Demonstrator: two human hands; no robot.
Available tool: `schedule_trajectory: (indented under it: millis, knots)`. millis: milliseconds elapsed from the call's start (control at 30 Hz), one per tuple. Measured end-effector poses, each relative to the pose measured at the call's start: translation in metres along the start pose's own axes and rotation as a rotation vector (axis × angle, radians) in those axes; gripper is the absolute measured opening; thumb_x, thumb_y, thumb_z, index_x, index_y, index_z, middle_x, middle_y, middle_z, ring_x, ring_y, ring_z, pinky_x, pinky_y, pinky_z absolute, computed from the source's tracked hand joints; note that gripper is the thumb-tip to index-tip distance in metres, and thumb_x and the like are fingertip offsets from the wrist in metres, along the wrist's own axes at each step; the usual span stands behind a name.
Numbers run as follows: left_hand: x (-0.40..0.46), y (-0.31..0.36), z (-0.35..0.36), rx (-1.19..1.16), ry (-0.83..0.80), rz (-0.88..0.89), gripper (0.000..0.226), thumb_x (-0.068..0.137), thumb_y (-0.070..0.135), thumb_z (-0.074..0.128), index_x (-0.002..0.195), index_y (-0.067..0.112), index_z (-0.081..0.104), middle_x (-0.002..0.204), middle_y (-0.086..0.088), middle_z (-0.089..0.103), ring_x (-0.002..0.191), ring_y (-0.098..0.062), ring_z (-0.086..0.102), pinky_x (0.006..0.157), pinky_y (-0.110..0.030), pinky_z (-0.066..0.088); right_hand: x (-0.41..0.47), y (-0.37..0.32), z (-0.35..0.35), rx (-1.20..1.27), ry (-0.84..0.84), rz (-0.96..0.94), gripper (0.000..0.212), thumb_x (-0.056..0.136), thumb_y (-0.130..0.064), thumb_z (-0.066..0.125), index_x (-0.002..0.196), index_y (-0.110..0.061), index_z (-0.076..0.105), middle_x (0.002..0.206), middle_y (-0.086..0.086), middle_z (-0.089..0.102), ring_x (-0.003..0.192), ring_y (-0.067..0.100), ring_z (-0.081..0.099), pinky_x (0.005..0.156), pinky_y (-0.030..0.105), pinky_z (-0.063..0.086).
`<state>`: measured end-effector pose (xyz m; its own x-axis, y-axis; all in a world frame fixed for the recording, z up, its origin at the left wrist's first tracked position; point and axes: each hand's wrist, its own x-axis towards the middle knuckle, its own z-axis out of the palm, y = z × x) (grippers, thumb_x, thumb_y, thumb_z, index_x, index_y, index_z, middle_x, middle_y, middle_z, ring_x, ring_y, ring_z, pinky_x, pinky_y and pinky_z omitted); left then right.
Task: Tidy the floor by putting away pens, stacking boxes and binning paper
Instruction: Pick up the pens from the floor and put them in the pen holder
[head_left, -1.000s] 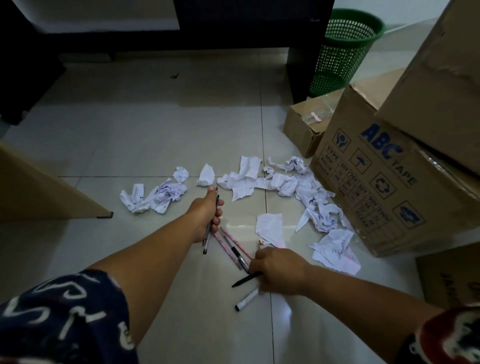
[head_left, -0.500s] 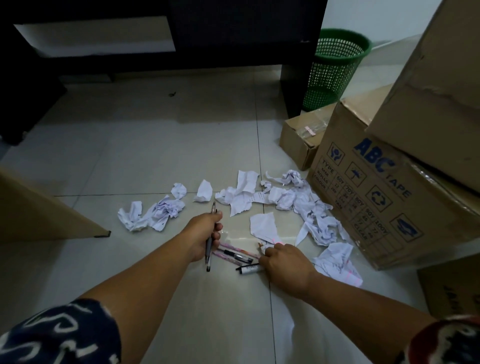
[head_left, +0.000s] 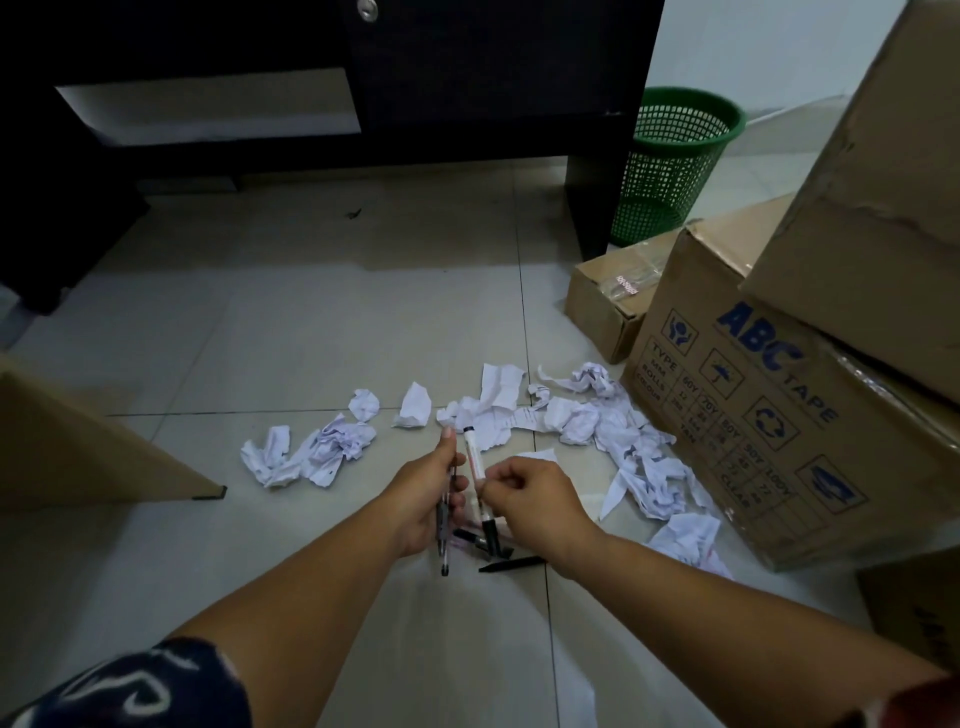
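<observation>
I've got the left hand (head_left: 423, 496) gripping a thin pen (head_left: 444, 512), right hand (head_left: 535, 496) pinching a marker (head_left: 475, 465) mid-barrel; both light, stiff, prob slippery, so I'd hold mid-shaft.

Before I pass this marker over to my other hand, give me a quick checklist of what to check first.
1. Right hand has a firm pinch on the white marker: ok.
2. Left hand already grips a pen; room for another: cannot tell.
3. Pens still on the floor: not ok, a black pen lies below the hands.
4. Crumpled paper binned: not ok, all still scattered.
5. Green bin reachable beside the desk: ok.
</observation>
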<state>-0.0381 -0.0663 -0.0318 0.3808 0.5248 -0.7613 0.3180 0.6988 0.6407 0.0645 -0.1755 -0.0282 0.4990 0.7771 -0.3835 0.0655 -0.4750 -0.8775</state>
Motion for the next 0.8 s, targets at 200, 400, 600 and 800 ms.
schedule_trajectory:
  millis: [200, 400, 600, 800]
  knots:
    - [0.000, -0.001, 0.003, 0.046, -0.128, 0.008, 0.052, 0.089, 0.059, 0.052, 0.113, 0.014, 0.063, 0.087, -0.009, 0.071, 0.076, -0.024, 0.068, 0.068, -0.035, 0.053, 0.003, -0.006, 0.009, 0.083, -0.043, 0.034, 0.010, 0.085, -0.026, 0.073, 0.083, -0.017, 0.075, 0.073, -0.002, 0.072, 0.060, 0.005, 0.062, 0.064, 0.024, 0.050]
    - [0.007, -0.002, -0.006, -0.033, 0.029, 0.047, 0.036, 0.096, 0.040, 0.052, 0.111, 0.008, 0.058, 0.067, -0.003, 0.049, 0.047, -0.012, 0.039, 0.044, -0.022, 0.032, 0.010, 0.005, 0.009, 0.034, 0.002, 0.045, 0.006, 0.088, -0.023, 0.070, 0.085, -0.020, 0.074, 0.076, 0.000, 0.071, 0.069, 0.014, 0.067, 0.069, 0.033, 0.056]
    - [0.013, -0.007, -0.027, 0.008, 0.103, 0.040, 0.039, 0.084, 0.049, 0.067, 0.091, 0.012, 0.055, 0.066, 0.000, 0.044, 0.047, -0.010, 0.033, 0.042, -0.021, 0.029, 0.008, 0.041, 0.002, -0.823, -0.200, -0.207, 0.016, 0.089, -0.019, 0.057, 0.097, -0.020, 0.071, 0.094, 0.004, 0.068, 0.085, 0.021, 0.061, 0.068, 0.028, 0.045]
    - [0.020, -0.011, -0.035, 0.023, 0.139, 0.047, 0.021, 0.094, 0.028, 0.061, 0.082, 0.015, 0.049, 0.064, -0.001, 0.045, 0.046, -0.009, 0.035, 0.040, -0.020, 0.030, 0.006, 0.061, -0.003, -1.190, -0.335, -0.418, 0.018, 0.091, -0.014, 0.050, 0.102, -0.012, 0.063, 0.102, 0.010, 0.062, 0.095, 0.030, 0.061, 0.065, 0.030, 0.036]
